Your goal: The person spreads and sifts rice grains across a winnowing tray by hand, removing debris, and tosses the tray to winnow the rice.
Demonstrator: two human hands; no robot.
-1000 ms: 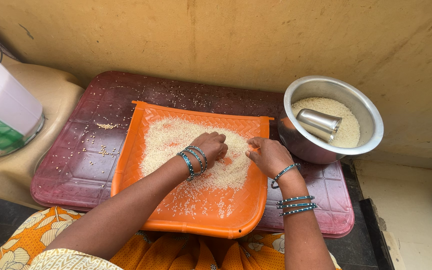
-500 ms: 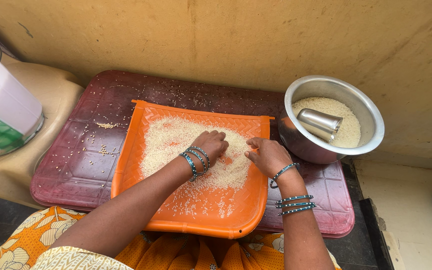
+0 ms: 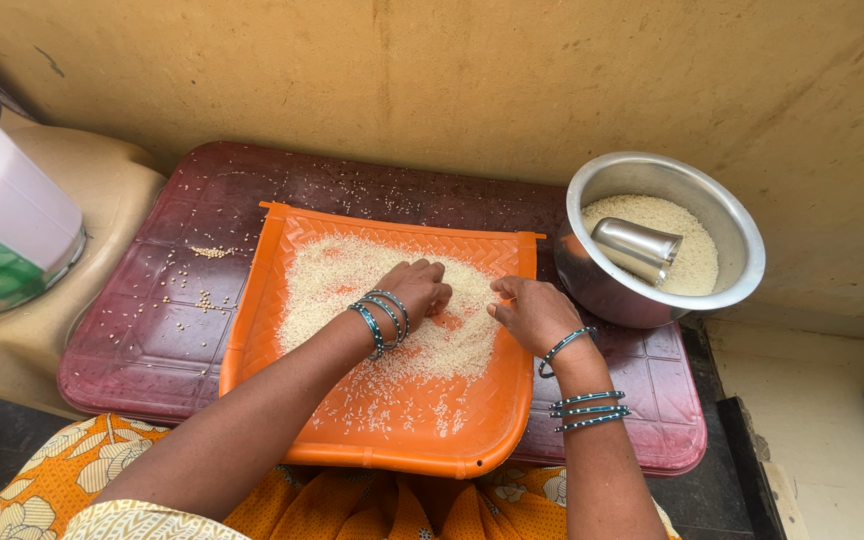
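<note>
The left hand lies palm down on the rice in the orange tray, fingers loosely curled, gripping nothing. Just beside it, the right hand touches grains with fingertips drawn together. Both have barely shifted since before.

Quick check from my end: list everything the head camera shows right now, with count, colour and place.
tray: one, orange, on the table
rice: one spread, whitish, in the tray
table: one, dark red, against the wall
bowl: one, steel, right of the tray, holds rice
cup: one, steel, lying in the bowl
container: one, white and green, far left
bangles: several, teal, on both wrists
left hand: on the rice, fingers bent
right hand: at the tray's right edge, fingertips pinched
</note>
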